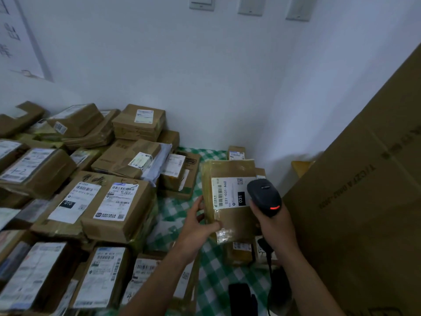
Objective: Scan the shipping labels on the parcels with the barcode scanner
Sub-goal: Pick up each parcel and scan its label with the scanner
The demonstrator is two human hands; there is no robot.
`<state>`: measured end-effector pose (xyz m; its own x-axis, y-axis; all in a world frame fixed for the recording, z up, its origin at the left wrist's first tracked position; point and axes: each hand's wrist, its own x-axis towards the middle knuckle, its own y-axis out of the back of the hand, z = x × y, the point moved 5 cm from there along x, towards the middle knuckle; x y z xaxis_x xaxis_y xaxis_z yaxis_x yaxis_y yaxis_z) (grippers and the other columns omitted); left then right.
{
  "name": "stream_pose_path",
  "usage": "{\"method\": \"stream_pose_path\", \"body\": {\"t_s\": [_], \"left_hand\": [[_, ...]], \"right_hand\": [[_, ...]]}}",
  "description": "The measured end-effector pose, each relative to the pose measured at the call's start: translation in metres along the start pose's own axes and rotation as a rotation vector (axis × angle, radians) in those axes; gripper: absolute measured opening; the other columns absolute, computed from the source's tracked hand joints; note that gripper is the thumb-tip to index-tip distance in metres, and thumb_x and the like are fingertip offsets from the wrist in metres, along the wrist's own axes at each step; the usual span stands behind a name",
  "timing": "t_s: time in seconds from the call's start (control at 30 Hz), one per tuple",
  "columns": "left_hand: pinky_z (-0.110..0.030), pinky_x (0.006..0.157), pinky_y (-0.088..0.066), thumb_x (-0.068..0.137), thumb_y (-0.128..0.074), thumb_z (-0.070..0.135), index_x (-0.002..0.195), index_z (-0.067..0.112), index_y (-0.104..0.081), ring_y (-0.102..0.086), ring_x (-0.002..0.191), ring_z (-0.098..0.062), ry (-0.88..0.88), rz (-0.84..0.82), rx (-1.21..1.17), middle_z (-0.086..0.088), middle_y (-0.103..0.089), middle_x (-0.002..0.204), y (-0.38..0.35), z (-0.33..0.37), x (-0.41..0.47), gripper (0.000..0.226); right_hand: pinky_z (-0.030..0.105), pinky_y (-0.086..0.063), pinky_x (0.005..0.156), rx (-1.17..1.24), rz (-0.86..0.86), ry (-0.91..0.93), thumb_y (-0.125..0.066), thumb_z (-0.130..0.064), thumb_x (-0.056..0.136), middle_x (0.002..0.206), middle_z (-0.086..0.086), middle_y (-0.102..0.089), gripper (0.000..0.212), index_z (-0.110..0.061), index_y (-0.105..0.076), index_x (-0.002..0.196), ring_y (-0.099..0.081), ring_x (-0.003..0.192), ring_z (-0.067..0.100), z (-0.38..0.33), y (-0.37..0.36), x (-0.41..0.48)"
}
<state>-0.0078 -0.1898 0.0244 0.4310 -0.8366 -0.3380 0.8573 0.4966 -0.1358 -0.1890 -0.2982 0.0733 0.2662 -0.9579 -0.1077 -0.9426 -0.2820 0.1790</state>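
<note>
Parcels [95, 192] in brown cardboard and tape lie heaped to the left of our left hand [197, 226], most with white labels facing up, and the heap reaches back to the white wall [205, 76]. Our left hand grips one flat parcel [235, 218] at its left edge, with the thumb pressed on the top face near the closest corner and the fingers round the side. It holds the parcel tilted up above the green checked cloth [214, 272]. The shipping label [230, 193] lies on the upper face of that parcel, just beyond our left thumb. Its barcode runs along the side nearest that hand, with 031-031-A60 printed beside it. Our right hand [273, 226] is wrapped around the handle of the black barcode scanner [264, 197]. The scanner's head stands above that hand, over the right end of the label, and a red light glows on its back. We cannot tell whether it touches the parcel. A dark cable [268, 256] hangs below our right wrist. Close to the right of our right forearm rises a large cardboard box [364, 201]. Between our forearms, small parcels [241, 247] rest on the cloth under the one we hold. Beyond our hands a small box [236, 152] stands against the wall. Near our right forearm lies a dark object [241, 297] that we cannot make out.
</note>
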Motion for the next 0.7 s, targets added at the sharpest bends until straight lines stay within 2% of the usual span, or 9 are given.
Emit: {"method": "stream_pose_path", "body": {"t_s": [0.1,0.2,0.27,0.33,0.43,0.47,0.6,0.63,0.7], "left_hand": [[-0.044,0.092,-0.061,0.077,-0.085,0.004,0.145,0.047,-0.040,-0.067,0.114,-0.017,0.020,-0.066,0.018,0.012,-0.060,0.131,-0.004,0.007,-0.001,0.092],[-0.048,0.094,-0.060,0.072,-0.092,0.017,0.147,0.043,-0.045,-0.070,0.113,-0.015,0.011,-0.064,0.054,0.017,-0.065,0.130,0.000,0.009,0.002,0.092],[-0.047,0.096,-0.059,0.070,-0.093,0.021,0.150,0.038,-0.046,-0.070,0.112,-0.014,-0.003,-0.032,0.080,0.020,-0.069,0.124,0.004,0.012,0.005,0.095],[-0.039,0.097,-0.059,0.073,-0.092,0.019,0.151,0.040,-0.045,-0.069,0.109,-0.008,-0.020,-0.021,0.162,0.021,-0.072,0.117,0.007,0.018,0.009,0.093],[-0.020,0.081,-0.058,0.076,-0.089,0.015,0.156,0.038,-0.035,-0.066,0.099,0.002,-0.015,-0.010,0.249,0.023,-0.066,0.112,0.016,0.032,0.018,0.100],[-0.019,0.079,-0.056,0.076,-0.089,0.015,0.157,0.036,-0.034,-0.064,0.099,0.002,-0.011,0.004,0.278,0.023,-0.064,0.111,0.021,0.037,0.022,0.100],[-0.040,0.106,-0.050,0.080,-0.086,0.013,0.155,0.032,-0.039,-0.059,0.114,-0.010,-0.009,0.067,0.400,0.025,-0.059,0.104,0.032,0.057,0.035,0.090],[-0.041,0.109,-0.048,0.080,-0.085,0.013,0.155,0.030,-0.038,-0.057,0.115,-0.010,-0.006,0.074,0.426,0.022,-0.060,0.109,0.035,0.059,0.038,0.090],[-0.042,0.111,-0.045,0.080,-0.086,0.016,0.158,0.029,-0.035,-0.055,0.120,-0.013,0.008,0.077,0.471,0.010,-0.061,0.132,0.038,0.060,0.044,0.094]], "right_hand": [[0.029,-0.057,0.082,-0.035,0.005,-0.002,-0.084,-0.033,0.085,0.116,-0.011,-0.073,0.046,-0.032,-0.066,0.128,-0.069,0.106,0.008,0.002,0.001,-0.001],[0.038,-0.060,0.090,-0.025,0.003,-0.016,-0.084,-0.033,0.084,0.116,-0.012,-0.073,0.048,-0.032,-0.066,0.128,-0.069,0.107,0.008,0.004,0.005,-0.001],[0.029,-0.057,0.083,-0.041,-0.041,-0.014,-0.084,-0.033,0.084,0.116,-0.014,-0.072,0.047,-0.033,-0.065,0.127,-0.066,0.106,0.002,0.002,0.004,-0.001],[0.021,-0.051,0.078,-0.101,-0.081,0.012,-0.085,-0.036,0.083,0.117,-0.016,-0.071,0.048,-0.034,-0.064,0.127,-0.064,0.106,-0.002,0.000,0.002,-0.002],[0.024,-0.053,0.079,-0.182,-0.062,0.055,-0.087,-0.035,0.081,0.114,-0.015,-0.071,0.049,-0.036,-0.063,0.124,-0.067,0.104,-0.001,-0.003,0.006,0.001],[0.026,-0.055,0.080,-0.210,-0.073,0.067,-0.087,-0.033,0.082,0.113,-0.015,-0.072,0.047,-0.038,-0.063,0.121,-0.067,0.103,0.000,-0.005,0.007,0.002],[0.032,-0.056,0.085,-0.394,-0.226,0.106,-0.083,-0.024,0.086,0.106,-0.018,-0.070,0.046,-0.049,-0.057,0.114,-0.067,0.099,0.001,-0.018,0.001,0.003],[0.034,-0.057,0.087,-0.442,-0.267,0.110,-0.082,-0.024,0.087,0.106,-0.017,-0.070,0.048,-0.050,-0.055,0.115,-0.067,0.098,0.002,-0.020,-0.002,0.003],[0.039,-0.057,0.092,-0.515,-0.329,0.117,-0.081,-0.024,0.086,0.110,-0.015,-0.070,0.052,-0.049,-0.054,0.122,-0.066,0.101,0.004,-0.022,-0.009,0.002]]}}
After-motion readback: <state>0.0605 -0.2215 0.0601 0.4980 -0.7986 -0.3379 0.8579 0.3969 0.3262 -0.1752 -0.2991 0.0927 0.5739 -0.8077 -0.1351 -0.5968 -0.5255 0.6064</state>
